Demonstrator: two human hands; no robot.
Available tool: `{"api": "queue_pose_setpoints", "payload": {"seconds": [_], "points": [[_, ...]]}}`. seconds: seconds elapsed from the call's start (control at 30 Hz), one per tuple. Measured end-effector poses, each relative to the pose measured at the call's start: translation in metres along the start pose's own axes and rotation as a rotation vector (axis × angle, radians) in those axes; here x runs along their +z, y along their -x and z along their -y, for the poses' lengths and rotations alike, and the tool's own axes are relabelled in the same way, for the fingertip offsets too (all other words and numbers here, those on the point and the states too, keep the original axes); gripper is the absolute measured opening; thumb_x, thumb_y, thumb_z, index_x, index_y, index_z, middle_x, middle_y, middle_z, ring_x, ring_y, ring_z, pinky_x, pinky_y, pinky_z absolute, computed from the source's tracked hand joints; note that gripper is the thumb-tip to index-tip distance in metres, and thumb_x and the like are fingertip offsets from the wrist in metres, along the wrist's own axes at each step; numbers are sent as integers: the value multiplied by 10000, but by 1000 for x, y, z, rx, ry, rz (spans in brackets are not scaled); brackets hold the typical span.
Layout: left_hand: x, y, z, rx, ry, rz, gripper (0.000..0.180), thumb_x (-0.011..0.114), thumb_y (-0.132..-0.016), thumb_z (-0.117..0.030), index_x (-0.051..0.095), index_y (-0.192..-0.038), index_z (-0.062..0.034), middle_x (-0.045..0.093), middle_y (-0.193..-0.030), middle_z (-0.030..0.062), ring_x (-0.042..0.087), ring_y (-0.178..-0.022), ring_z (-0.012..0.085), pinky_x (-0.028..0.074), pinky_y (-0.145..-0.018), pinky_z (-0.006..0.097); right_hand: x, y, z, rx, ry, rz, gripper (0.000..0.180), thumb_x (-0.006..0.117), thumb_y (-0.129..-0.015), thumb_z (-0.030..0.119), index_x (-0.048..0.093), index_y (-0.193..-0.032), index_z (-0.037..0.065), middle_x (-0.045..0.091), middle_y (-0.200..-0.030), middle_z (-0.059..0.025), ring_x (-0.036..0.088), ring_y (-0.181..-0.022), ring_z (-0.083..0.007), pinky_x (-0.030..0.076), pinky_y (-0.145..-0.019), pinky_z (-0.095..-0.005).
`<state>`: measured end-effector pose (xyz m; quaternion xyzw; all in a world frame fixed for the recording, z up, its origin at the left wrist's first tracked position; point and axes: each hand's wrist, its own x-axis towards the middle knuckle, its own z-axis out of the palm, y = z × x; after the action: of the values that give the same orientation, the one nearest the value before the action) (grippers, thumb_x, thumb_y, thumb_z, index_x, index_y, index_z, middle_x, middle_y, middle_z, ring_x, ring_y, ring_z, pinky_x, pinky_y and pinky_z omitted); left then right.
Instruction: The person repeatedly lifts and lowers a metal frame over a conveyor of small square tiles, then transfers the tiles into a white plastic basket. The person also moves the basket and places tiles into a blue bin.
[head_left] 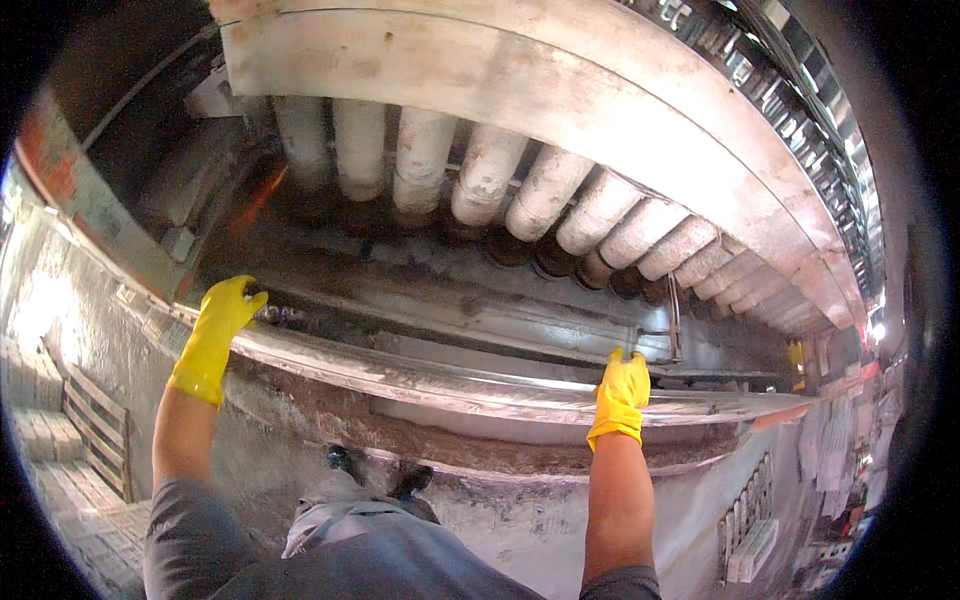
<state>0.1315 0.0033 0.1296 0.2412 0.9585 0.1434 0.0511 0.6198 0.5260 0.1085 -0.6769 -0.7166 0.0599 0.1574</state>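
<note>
With arms outstretched, left hand (220, 330) and right hand (620, 390) rest on the metal ledge (440, 380).

Light: fairly bright, warm, strongest on the pale curved hood (560, 90) overhead | Glare: small hot spots far right | Shadow: deep behind the rollers (520, 190) and upper left | Focus: centre sharp, soft toward rim | Distortion: heavy fisheye bend, black corner vignette

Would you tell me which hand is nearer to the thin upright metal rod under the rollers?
Right. The right hand rests on the ledge just below-left of the rod; the left hand is far off along the ledge.
</note>
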Motion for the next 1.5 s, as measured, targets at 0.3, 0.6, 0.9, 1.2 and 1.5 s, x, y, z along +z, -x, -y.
{"api": "queue_pose_setpoints", "payload": {"seconds": [0.3,0.6,0.9,1.2,1.5], "points": [[-12,-58,-13,-90,-171,134,558,763,-872,-532,758,-1188,-71,750,-1225,188,686,-1187,394,536,-1002,509,-12,-11,25,-305,194,14,490,577,-990,483,712,-1150,40,768,-1048,-222,726,-993,-438,551,-900,-542],[-29,-95,-4,89,-26,234,526,789,-848,-506,768,-1174,-93,744,-1231,204,685,-1189,400,542,-1009,508,-4,42,101,-776,248,-249,293,570,-1039,366,771,-984,160,789,-985,-117,741,-924,-336,511,-814,-718],[-17,-117,7,426,214,240,512,769,-910,-449,715,-1199,-31,738,-1192,236,684,-1136,444,552,-964,507,-14,134,253,-912,-94,346,387,604,-1044,452,727,-1106,90,764,-943,-167,734,-885,-380,557,-787,-480],[-21,-117,3,555,421,509,540,743,-957,-370,660,-1374,-37,717,-1295,233,688,-1193,383,536,-1023,437,3,143,250,-674,-184,329,322,685,-999,419,748,-1100,120,782,-980,-113,751,-900,-333,576,-794,-429],[-36,-123,-24,639,202,546,605,710,-977,-415,612,-1457,-60,643,-1428,233,598,-1324,417,463,-1137,467,7,150,243,-685,-229,69,343,645,-1015,350,744,-1218,92,773,-1067,-175,736,-963,-392,572,-845,-469]]}}
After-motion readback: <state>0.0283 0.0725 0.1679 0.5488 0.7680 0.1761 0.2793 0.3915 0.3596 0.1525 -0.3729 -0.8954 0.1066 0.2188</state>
